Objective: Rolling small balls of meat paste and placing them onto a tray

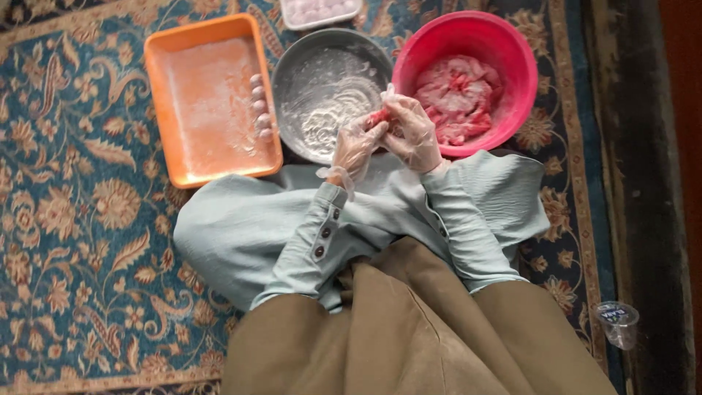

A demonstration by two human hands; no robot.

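On the floor, far left: patterned carpet [80, 219], teal with floral motifs, carrying every vessel; open carpet lies left of the tray.
Orange tray [208, 102]: rectangular, dusted white; a column of small floured balls [259, 106] lines its right edge, the side nearest the grey bowl, probably to keep transfers short.
Grey bowl [329, 91]: round, holding white flour; it sits just beside the tray and touches the pink bowl's rim.
White container [320, 11]: cut off by the top edge, holding pale round pieces.
Left hand [357, 145]: gloved in clear plastic; fingers curled closed about a reddish meat portion [379, 117].
Meat portion: pressed between both hands, above the gap where the two bowls meet.
Right hand [413, 132]: gloved; fingers closed over the same portion from the other side.
Pink bowl [468, 80]: holding raw minced meat [457, 99], directly ahead of the right hand.
Plastic cup [618, 322]: clear, well apart, at the carpet's right border.
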